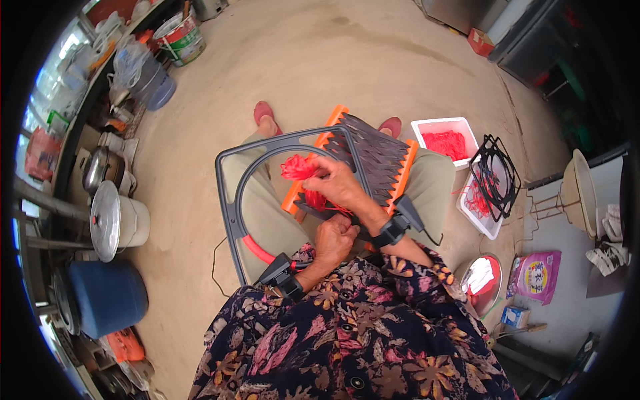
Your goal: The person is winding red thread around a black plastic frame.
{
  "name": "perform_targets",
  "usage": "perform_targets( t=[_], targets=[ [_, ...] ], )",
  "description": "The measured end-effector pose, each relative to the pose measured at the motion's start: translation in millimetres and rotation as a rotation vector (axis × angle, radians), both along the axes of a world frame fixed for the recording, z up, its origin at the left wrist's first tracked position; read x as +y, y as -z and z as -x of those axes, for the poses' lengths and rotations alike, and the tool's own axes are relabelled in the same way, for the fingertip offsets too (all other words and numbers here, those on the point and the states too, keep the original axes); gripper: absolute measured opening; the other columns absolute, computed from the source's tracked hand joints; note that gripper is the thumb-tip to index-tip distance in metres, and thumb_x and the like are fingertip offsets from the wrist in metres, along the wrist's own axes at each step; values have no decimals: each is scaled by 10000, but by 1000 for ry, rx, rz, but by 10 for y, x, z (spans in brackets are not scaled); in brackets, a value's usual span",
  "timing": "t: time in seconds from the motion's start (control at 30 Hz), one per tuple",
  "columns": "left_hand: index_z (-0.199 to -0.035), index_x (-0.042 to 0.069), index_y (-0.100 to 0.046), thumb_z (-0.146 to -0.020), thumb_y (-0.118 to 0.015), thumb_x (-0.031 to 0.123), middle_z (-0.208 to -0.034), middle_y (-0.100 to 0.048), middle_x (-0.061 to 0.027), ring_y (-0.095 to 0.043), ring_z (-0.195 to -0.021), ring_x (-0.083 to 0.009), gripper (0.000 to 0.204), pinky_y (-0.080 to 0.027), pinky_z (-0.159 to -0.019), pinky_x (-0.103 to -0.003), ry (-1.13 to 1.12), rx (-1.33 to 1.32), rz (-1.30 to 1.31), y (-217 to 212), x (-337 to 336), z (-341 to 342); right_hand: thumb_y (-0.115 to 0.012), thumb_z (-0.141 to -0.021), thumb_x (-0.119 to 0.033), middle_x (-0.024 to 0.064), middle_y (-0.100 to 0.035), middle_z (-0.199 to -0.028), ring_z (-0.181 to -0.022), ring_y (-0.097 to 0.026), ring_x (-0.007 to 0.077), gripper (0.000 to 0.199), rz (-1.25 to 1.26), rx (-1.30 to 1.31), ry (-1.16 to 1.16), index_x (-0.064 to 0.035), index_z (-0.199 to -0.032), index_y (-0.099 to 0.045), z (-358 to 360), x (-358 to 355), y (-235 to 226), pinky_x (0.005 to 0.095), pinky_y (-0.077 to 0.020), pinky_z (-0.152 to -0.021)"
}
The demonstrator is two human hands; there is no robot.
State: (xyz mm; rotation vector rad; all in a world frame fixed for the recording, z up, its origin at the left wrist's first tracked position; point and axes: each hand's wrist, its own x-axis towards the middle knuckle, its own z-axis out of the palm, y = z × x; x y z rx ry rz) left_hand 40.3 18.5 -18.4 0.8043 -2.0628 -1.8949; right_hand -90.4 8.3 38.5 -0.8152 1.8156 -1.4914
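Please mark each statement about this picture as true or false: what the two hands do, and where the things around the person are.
1. The right hand holds red thread. True.
2. The comb-like frame has blue edges. False: its edges are orange.
3. The left hand is closed, low on the frame. True.
4. The white tray is empty. False: red thread lies in it.
5. A blue barrel stands on the person's left. True.
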Motion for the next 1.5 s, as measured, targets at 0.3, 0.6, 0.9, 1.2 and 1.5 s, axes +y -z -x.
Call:
perform_targets(
  t=[0.3, 0.6, 0.9, 1.2, 1.5],
  targets=[
    [-767, 13, -516, -807, -664, 30, -562, -498, 11, -466, -458, -61, 153, -332, -367, -227, 39, 10, -115, -23, -28, 2, -632, -842, -210, 72, -644, -941, -844, -596, 116, 285, 196, 265, -39, -32, -1062, -599, 209, 99, -985, 259, -464, -802],
    [-768, -18, -545, -797, -669, 37, -546, -555, -46, -504, -396, -90, 138, -358, -306, -238, -132, -70, -361, -357, -215, 80, -449, -980, -343, -51, -357, -578, -409, -328, 31, 270, 628, -498, 174, -108, -846, -454, 582, 1794, -2060, 178, -235, -289],
    [-877, -18, -598, -816, -667, 89, -587, -591, -67, -486, -367, -96, 141, -338, -302, -232, -69, -109, -498, -538, -212, 182, -535, -951, -269, -50, -477, -724, -514, -385, 45, 151, 164, -290, 1053, -120, -934, -546, 652, 4943, -1676, 213, -304, -389],
    [-945, -26, -598, -885, -630, 231, -624, -607, -127, -554, -411, -181, 265, -436, -340, -274, 108, -204, -837, -452, -417, 162, -610, -893, -263, -50, -546, -825, -716, -501, 48, 260, -335, -7, 937, -67, -1064, -588, 304, 3565, -940, 201, -423, -649],
    [-917, -30, -585, -891, -596, 145, -684, -630, -159, -592, -466, -199, 177, -492, -399, -286, 166, -213, -873, -468, -451, 126, -604, -884, -108, -8, -614, -946, -823, -538, 47, 303, -160, -95, 221, -37, -1173, -543, 41, 2031, -953, 223, -459, -721]
  ],
)
